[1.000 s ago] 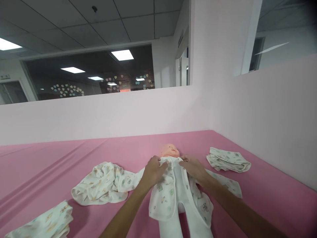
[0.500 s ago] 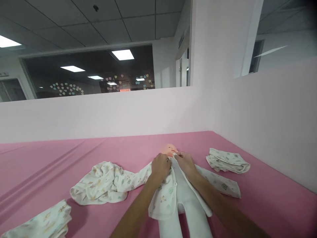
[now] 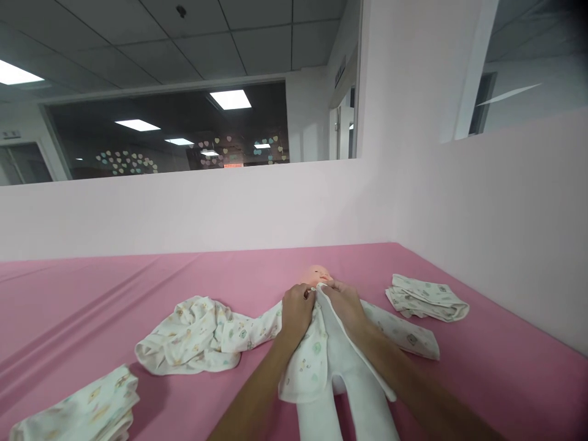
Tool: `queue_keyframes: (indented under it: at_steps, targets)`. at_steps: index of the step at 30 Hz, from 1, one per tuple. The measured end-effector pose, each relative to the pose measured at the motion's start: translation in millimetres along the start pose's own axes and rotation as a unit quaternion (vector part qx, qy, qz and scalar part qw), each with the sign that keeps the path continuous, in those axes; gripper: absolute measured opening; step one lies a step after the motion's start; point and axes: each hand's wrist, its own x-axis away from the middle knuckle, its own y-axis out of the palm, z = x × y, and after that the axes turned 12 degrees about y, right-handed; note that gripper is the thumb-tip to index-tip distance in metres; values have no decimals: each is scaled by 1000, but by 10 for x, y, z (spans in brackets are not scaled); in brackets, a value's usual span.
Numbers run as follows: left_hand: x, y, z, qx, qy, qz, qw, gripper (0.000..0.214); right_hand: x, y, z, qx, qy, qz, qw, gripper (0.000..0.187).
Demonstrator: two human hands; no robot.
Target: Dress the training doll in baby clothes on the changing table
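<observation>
At the near middle of the pink surface point(image 3: 92, 294) lies a baby doll point(image 3: 316, 275) on its back. Left hand point(image 3: 296, 309) and right hand point(image 3: 342, 306) pinch the printed jacket point(image 3: 307, 361) edges together just below its chin, fingers closed on cloth, drawing the front shut.

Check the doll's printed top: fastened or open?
Open below: the printed top flaps part over the doll's white body; both hands pinch its collar.

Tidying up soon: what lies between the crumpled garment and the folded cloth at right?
In the head view, the doll in its jacket, with both hands at its collar.
</observation>
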Motion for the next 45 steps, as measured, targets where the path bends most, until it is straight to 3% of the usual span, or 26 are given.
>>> queue_keyframes:
  at_steps: [14, 24, 31, 37, 45]
  targets:
    - [53, 55, 30, -2, 36, 5, 999, 28, 76, -20, 37, -28, 18, -30, 999, 20]
    - [59, 77, 30, 10, 37, -8, 999, 27, 102, -49, 32, 50, -29, -36, 998, 24]
    - [65, -11, 61, 107, 1, -32, 994, 24, 227, -64, -56, 132, -75, -44, 987, 28]
    - [37, -159, 14, 244, -43, -83, 965, 26, 365, -42, -120, 239, -131, -41, 961, 35]
    - [11, -217, -2, 316, -129, -97, 935, 23, 430, -54, -142, 269, -121, -69, 953, 40]
